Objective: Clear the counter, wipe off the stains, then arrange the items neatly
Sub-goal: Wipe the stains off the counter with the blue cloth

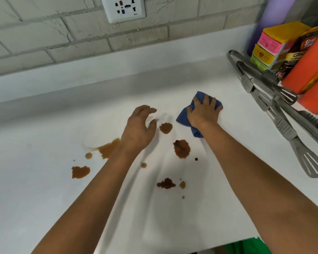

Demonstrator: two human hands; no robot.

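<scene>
Bright, even light fills the white worktop (pixel 44 198); soft arm shadows, perhaps from overhead lamps. Edges bow outward, and right-hand clutter blurs slightly.

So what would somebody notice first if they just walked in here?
Probably the brown stains splattered across the middle of the white counter. Next, the right hand pressing a blue cloth down just behind them, with the left hand hovering open beside it. The metal tongs lie along the right edge.

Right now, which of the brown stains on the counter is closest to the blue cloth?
The small round stain, just left of the blue cloth under the right hand. The larger blotch lies nearer the camera; the others are farther left or nearer the counter's front edge.
</scene>
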